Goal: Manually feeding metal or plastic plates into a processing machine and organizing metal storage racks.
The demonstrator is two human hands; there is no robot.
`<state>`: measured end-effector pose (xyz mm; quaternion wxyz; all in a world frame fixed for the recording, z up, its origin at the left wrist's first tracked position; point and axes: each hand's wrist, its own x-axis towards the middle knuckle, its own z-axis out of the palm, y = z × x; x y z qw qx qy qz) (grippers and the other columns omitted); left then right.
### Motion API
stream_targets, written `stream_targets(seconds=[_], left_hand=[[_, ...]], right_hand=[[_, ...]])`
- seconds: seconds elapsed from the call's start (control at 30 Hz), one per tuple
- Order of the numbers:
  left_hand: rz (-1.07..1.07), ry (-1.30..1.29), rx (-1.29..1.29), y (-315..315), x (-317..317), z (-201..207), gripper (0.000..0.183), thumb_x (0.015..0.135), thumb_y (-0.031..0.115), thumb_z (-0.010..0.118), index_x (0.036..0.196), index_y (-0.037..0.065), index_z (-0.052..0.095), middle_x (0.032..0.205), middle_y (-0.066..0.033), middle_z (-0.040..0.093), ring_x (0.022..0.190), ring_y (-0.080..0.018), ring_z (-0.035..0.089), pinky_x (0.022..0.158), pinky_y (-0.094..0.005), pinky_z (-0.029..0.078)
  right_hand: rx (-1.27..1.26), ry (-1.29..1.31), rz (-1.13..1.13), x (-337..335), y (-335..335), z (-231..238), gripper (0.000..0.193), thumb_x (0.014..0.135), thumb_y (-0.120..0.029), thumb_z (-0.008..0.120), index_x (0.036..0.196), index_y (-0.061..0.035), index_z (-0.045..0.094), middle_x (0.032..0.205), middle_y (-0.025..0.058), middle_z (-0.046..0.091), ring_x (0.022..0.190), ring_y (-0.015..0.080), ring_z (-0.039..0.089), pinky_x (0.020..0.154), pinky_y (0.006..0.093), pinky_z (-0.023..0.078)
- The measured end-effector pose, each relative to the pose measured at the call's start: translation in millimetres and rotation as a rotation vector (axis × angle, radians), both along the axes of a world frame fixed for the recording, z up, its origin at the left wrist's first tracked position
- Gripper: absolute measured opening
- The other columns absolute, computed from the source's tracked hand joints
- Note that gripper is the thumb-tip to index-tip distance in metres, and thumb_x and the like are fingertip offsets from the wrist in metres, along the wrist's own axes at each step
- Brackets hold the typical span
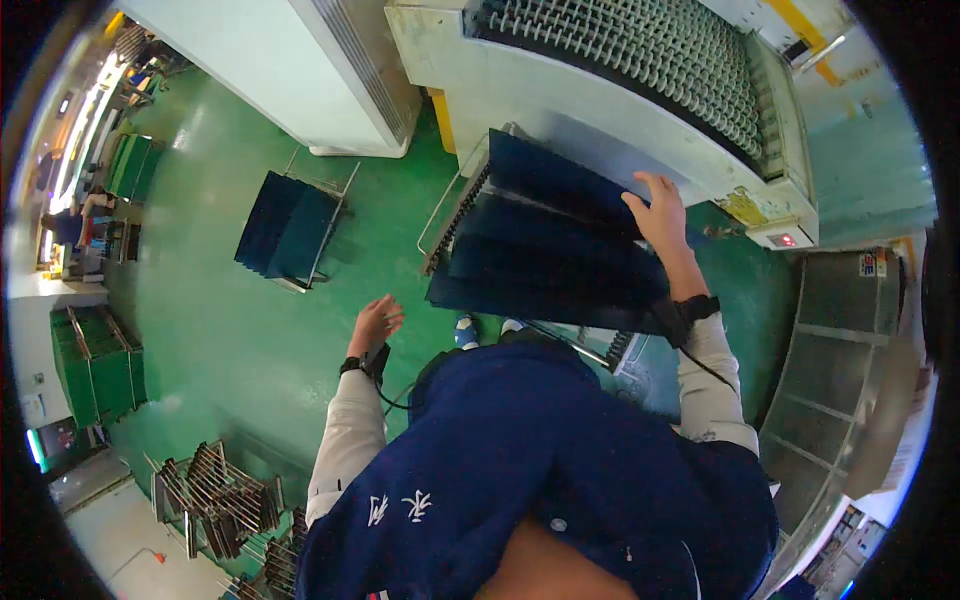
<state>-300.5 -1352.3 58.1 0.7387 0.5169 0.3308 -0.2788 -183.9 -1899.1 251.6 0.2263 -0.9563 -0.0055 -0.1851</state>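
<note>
Several dark blue flat panels (560,260) stand in a slotted metal rack (460,220) in front of me, leaning over one another. Above their right end is my right hand (660,218), with its thumb and fingers apart and nothing visible in it. Whether its fingertips touch a panel, I cannot tell. To the left of the rack, over the green floor, my left hand (379,322) hangs with loosely bent fingers apart, holding nothing I can see. Both wrists carry dark bands with cables.
Beyond the rack stands a pale machine (440,60) with rows of rollers (630,60) on top. Another rack of dark panels (288,228) is on the floor at left. Empty metal racks (215,500) pile up at lower left; a grey metal frame (835,370) lines the right.
</note>
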Motion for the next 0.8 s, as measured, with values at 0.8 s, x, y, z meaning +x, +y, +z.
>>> stream_targets(seconds=[0.8], left_hand=[[0.314, 0.099, 0.144, -4, -88, -3, 0.042, 0.094, 0.032, 0.061, 0.122, 0.001, 0.054, 0.104, -0.0119, 0.064, 0.086, -0.0249, 0.065, 0.067, -0.0356, 0.053]], right_hand=[[-0.017, 0.371, 0.197, 52, -27, -31, 0.028, 0.086, -0.033, 0.064, 0.085, -0.0063, 0.069, 0.084, 0.0175, 0.065, 0.081, 0.0386, 0.061, 0.069, 0.0466, 0.047]])
